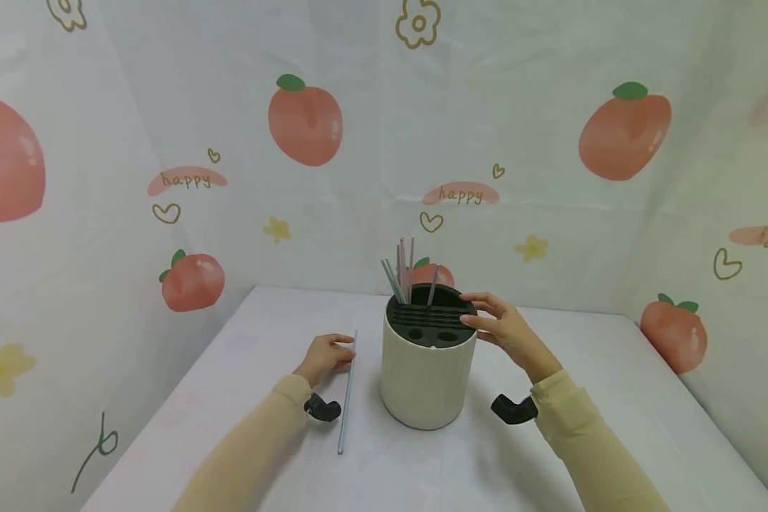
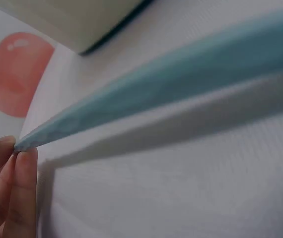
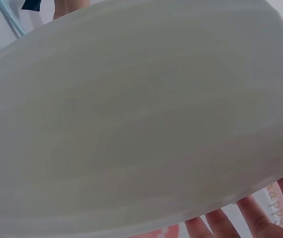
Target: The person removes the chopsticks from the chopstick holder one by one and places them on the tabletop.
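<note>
My left hand pinches a thin light-blue stick near its far end, between thumb and fingertips. In the left wrist view the blue stick runs large and blurred from the fingertips toward the camera. A round cream pen holder with a black slotted top stands upright to the right of this stick. My right hand holds the right side of its rim. In the right wrist view the holder's wall fills most of the picture, and several fingers touch its edge; the thumb is hidden there.
Several thin sticks in pink and blue stand in the holder's back compartment. A purplish stick leans apart from them. Two round holes and narrow slots lie in front. The white table meets a peach-printed cloth backdrop.
</note>
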The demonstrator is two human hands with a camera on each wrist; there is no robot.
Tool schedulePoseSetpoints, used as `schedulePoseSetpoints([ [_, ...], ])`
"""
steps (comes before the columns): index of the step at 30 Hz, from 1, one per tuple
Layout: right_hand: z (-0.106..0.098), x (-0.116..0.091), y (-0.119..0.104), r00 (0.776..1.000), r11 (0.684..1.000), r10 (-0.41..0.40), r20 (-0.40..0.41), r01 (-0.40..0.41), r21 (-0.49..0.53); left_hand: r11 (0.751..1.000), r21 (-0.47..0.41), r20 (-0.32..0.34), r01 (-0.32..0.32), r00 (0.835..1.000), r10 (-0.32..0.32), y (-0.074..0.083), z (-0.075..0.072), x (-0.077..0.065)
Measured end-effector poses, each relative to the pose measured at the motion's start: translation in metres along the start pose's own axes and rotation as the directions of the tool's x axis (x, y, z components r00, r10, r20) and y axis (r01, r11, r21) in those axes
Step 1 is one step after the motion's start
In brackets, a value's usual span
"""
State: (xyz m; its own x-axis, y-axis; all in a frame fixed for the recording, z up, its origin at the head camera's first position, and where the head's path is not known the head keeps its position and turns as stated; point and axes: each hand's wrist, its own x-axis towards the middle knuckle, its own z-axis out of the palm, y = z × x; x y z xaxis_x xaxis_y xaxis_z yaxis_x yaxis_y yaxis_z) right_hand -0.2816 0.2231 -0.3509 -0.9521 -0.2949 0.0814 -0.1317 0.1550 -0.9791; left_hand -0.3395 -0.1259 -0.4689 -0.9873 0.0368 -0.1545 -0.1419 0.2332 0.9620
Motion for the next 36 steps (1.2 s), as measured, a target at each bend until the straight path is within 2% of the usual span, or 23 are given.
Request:
schedulePoseSetpoints([
  [16, 0.0, 0.001, 0.0, 1.0, 1.0, 0.0, 0.003, 0.0, 0.009, 0.989, 0.146, -0.019, 0.0, 1.0, 0.003, 0.001, 0.007, 0.002],
  [36, 0.0, 0.001, 0.001, 1.0, 1.0, -0.015, 0.003, 0.015, 0.024, 0.983, 0.18, -0.044, 0.047, 0.998, -0.039, 0.007, 0.011, -0.002],
])
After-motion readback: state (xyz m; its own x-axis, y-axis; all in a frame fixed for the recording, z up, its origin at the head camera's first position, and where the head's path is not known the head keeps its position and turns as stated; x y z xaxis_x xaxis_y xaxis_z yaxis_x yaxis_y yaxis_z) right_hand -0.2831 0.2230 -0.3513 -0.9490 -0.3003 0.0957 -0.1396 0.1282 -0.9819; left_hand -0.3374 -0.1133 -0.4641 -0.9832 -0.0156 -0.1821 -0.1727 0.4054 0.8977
